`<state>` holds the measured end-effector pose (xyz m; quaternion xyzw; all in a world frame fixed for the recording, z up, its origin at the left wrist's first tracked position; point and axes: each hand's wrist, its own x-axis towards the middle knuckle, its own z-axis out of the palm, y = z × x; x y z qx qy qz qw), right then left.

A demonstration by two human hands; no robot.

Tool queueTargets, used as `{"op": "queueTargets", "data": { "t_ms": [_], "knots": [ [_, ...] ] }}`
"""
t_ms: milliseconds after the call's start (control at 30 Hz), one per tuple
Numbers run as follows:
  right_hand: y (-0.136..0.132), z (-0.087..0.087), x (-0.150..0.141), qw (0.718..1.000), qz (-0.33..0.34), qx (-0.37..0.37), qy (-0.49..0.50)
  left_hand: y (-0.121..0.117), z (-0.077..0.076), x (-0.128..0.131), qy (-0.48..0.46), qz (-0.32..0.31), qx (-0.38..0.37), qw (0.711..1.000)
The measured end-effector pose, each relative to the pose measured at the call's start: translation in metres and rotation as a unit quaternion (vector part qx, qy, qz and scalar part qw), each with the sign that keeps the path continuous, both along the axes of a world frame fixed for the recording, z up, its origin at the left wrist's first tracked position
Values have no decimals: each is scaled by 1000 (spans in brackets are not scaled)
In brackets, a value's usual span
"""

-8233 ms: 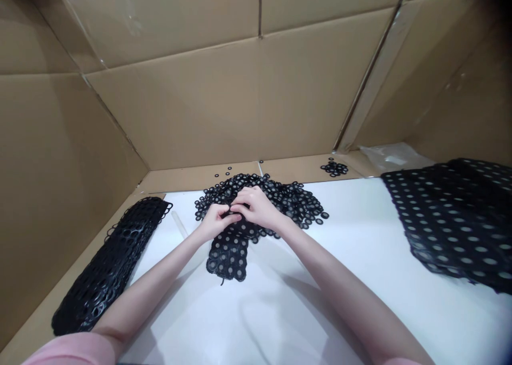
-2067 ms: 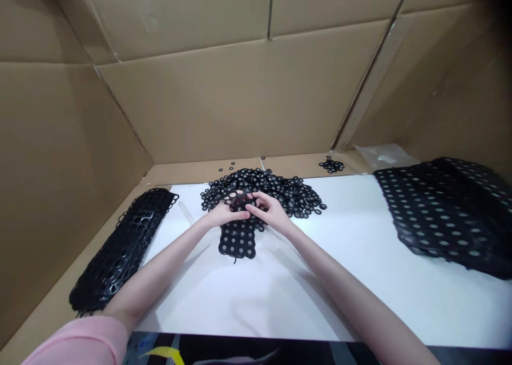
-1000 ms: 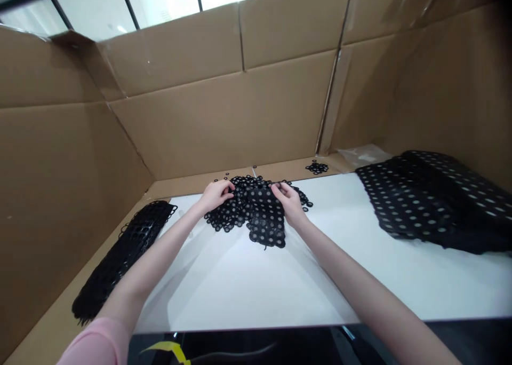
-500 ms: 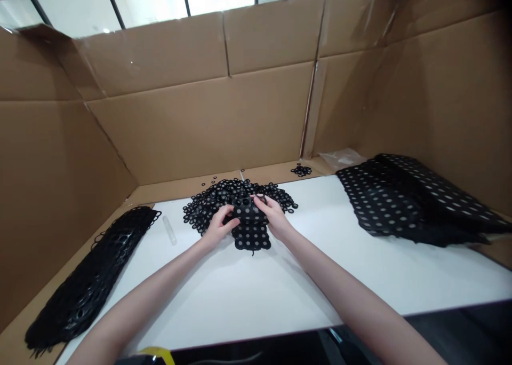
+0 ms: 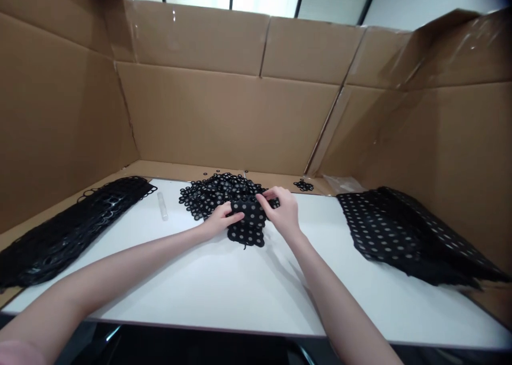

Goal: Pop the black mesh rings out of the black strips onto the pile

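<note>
A small black perforated sheet [image 5: 248, 214] with rows of round holes stands tilted over the white tabletop, its lower part folded towards me. My left hand [image 5: 222, 219] grips its left edge, thumb across the front and fingers behind. At the sheet's upper right edge, my right hand [image 5: 283, 209] is closed, thumb and index finger pinched together; anything small between the fingertips is hidden. Just behind the sheet lies a heap of small black rings [image 5: 216, 191], partly covered by the sheet and my hands.
On the left lies a long stack of black webbing [image 5: 76, 226] with large holes, beside a clear tube [image 5: 162, 206]. Larger black perforated sheets [image 5: 396, 231] lie on the right. A few rings [image 5: 304, 185] sit at the back. Cardboard walls [image 5: 224, 119] enclose the white table [image 5: 224, 295].
The view has tilted and shifted. My right hand has risen and arched, with its fingers now pinched at the sheet's upper right edge. The left hand keeps its hold.
</note>
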<state>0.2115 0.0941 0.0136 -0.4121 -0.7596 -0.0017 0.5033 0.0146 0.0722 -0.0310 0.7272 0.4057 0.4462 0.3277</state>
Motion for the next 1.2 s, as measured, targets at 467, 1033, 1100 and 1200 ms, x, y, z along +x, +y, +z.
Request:
{"op": "queueTargets", "data": {
  "t_ms": [467, 1033, 1100, 1200],
  "knots": [
    [1, -14, -9, 973, 151, -13, -177, -5, 4, 4, 62, -23, 81, 994],
    [-8, -11, -13, 981, 128, -48, -135, -1, -3, 4, 98, 3, 64, 993],
    [-10, -11, -13, 980, 127, -9, -150, 0, -4, 5, 101, -2, 61, 993],
    [-9, -13, -14, 977, 121, 17, -174, 0, -4, 7, 114, -8, 54, 992]
  ]
}}
